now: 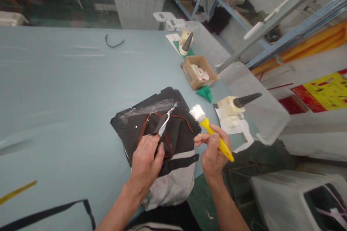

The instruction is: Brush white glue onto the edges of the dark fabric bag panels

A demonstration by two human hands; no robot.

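A dark fabric piece [180,133] with reddish-brown trim lies near the table's front edge, white smears across its upper part. My left hand [148,157] is closed on a folded edge of it, where a whitish, wet-looking strip [164,124] stands up. In my right hand [214,149] is a yellow-handled brush [223,148], pinched between thumb and fingers. Its white-coated bristles point up and left, just off the fabric's right side. A pale, stained cloth part [173,189] hangs toward my lap below a black strap [173,165].
Right of the fabric are a glue-stained container with a black cone [230,110], a green scrap [205,94] and a cardboard box [199,72]. Farther back stands another cone-topped container [185,43]. Clear plastic bins [252,104] line the right edge. A black strap [48,213] lies front left.
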